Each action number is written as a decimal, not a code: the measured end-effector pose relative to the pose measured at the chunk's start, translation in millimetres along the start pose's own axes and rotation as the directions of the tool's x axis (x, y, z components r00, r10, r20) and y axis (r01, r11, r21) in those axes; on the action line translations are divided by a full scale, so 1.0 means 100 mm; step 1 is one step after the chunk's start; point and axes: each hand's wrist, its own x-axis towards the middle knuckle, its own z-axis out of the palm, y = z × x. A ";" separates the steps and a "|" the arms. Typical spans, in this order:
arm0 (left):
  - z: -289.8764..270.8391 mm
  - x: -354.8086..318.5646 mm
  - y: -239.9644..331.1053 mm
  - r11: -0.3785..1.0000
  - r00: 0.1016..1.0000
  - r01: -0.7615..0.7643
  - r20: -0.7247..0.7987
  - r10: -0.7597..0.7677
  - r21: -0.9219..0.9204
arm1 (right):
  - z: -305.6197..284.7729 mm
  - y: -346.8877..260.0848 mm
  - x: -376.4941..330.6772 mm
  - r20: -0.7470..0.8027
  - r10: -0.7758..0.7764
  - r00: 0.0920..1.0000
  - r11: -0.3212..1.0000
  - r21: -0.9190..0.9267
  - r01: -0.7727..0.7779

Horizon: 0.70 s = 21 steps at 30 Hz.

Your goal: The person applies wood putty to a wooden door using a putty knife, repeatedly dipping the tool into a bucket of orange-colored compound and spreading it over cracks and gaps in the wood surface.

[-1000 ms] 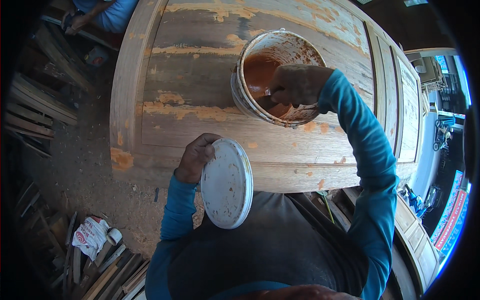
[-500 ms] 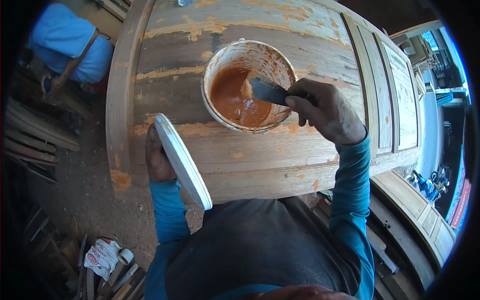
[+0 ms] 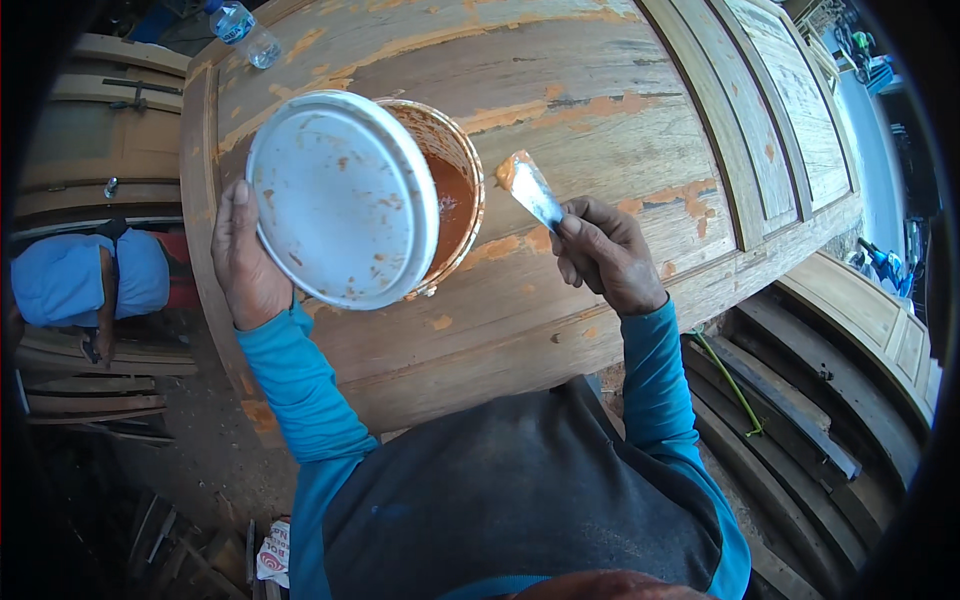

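Note:
My left hand [image 3: 247,255] grips a round white bucket lid [image 3: 345,205] by its left edge; orange-brown specks dot its face. The lid is tilted and hides the left part of a white bucket [image 3: 468,160]. Inside the bucket lies wet orange-brown filler [image 3: 452,210]. To the right of the bucket, my right hand [image 3: 610,250] is closed around a putty knife [image 3: 535,195]. A dab of orange filler [image 3: 512,168] sits on the blade's tip. Under the bucket is a wooden door panel [image 3: 590,140] streaked with dried orange filler.
A plastic water bottle [image 3: 245,35] lies at the panel's far left corner. At the left, a person in a light blue top [image 3: 85,275] bends among stacked timber. More wooden boards [image 3: 790,410] are stacked low on the right, with a green strap [image 3: 730,380] beside them.
The putty knife has come out of the bucket toward the right, carrying filler. The lid has swung up from beside my body and now overlaps the bucket's left side. The view has shifted.

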 end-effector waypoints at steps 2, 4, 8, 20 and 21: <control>0.09 0.08 -0.07 0.978 0.999 -0.007 0.044 -0.003 0.210 | -0.23 0.04 0.07 -0.068 -0.007 0.998 1.000 0.011 0.008; 0.09 0.18 -0.16 0.986 0.995 -0.016 0.098 0.000 0.168 | -0.48 0.07 0.25 -0.148 -0.043 0.988 0.999 0.017 0.046; 0.19 0.23 -0.09 0.971 0.989 -0.056 0.145 0.022 0.231 | -0.77 0.17 0.57 -0.321 -0.152 0.935 0.986 -0.117 0.120; 0.32 0.26 -0.06 0.908 0.980 -0.106 0.198 0.026 0.406 | -0.87 0.42 1.30 -0.003 -0.508 0.862 0.008 -1.000 0.001; 0.30 0.25 -0.06 0.910 0.982 -0.096 0.186 0.021 0.404 | -0.76 0.37 1.30 -0.039 -0.457 0.889 0.001 -0.999 -0.043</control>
